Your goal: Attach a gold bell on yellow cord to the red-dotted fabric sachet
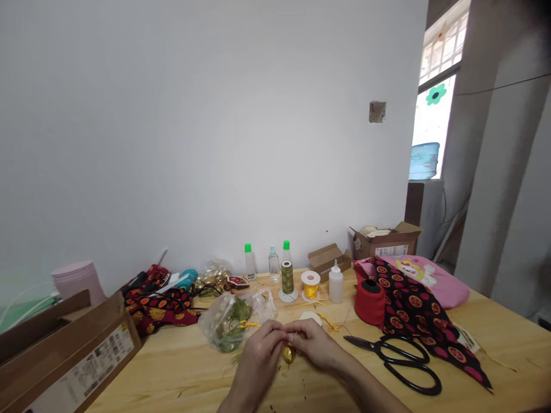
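Just in front of me at the table's near edge, my left hand (263, 351) and my right hand (313, 344) meet fingertip to fingertip. Both are closed in a pinch at the top of a small, shiny gold round ornament (288, 354), which hangs below the fingers. What exactly lies between the fingertips is hidden. Beyond the hands are a white disc (310, 317) and a twisted yellow cord (328, 322). To the left sits a clear plastic bag (210, 315) with green tassel threads (241, 310) in it.
Black scissors (407, 358) lie to the right, by a red thread cone (370, 304) and patterned black cloth (404, 298). Behind stand a green spool (287, 278), a yellow spool (310, 285) and a white squeeze bottle (336, 284). A cardboard box (86, 355) stands left.
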`<state>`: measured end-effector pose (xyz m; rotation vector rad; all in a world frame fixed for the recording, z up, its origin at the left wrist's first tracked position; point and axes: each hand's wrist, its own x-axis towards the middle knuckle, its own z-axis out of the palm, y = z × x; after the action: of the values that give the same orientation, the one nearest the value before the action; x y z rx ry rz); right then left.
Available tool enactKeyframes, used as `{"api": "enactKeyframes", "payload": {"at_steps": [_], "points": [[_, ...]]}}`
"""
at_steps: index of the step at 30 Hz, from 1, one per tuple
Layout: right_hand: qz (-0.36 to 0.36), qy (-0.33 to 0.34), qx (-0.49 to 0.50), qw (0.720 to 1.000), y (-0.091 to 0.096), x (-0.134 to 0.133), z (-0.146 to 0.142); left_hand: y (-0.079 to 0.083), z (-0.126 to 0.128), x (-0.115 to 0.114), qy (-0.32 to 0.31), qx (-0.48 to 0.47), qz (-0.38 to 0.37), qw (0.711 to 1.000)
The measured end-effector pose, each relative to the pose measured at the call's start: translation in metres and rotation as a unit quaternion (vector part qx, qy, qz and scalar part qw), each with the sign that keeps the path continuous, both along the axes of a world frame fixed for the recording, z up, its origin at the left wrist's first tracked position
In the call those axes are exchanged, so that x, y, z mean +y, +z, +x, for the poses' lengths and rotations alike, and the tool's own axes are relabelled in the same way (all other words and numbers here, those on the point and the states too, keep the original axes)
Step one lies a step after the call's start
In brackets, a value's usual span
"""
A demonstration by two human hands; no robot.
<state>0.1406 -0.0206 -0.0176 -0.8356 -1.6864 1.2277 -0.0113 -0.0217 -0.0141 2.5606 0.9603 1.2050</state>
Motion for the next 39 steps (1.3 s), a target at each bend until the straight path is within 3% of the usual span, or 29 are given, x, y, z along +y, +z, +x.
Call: {"api": "enactKeyframes", "payload": {"at_steps": [5, 14, 21, 28, 39], "points": [[-0.041, -0.084, 0.035, 0.995, 0.000, 0.004, 0.000, 0.004, 0.003, 0.000, 0.002, -0.028, -0.002, 1.000], [0.010, -0.177, 0.004, 0.984, 0.000, 0.006, 0.010, 0.003, 0.000, 0.007, 0.008, -0.035, -0.006, 0.999], [0.058, -0.173, -0.060, 0.981, 0.008, -0.004, 0.018, 0.004, -0.005, 0.002, -0.002, -0.026, -0.013, 1.000], [0.057, -0.158, -0.043, 0.985, 0.006, -0.012, 0.018, 0.000, -0.012, 0.000, -0.009, -0.024, -0.025, 0.999], [0.061, -0.180, -0.013, 0.982, 0.003, -0.040, 0.007, -0.006, -0.019, -0.023, -0.020, 0.019, -0.069, 0.997]]}}
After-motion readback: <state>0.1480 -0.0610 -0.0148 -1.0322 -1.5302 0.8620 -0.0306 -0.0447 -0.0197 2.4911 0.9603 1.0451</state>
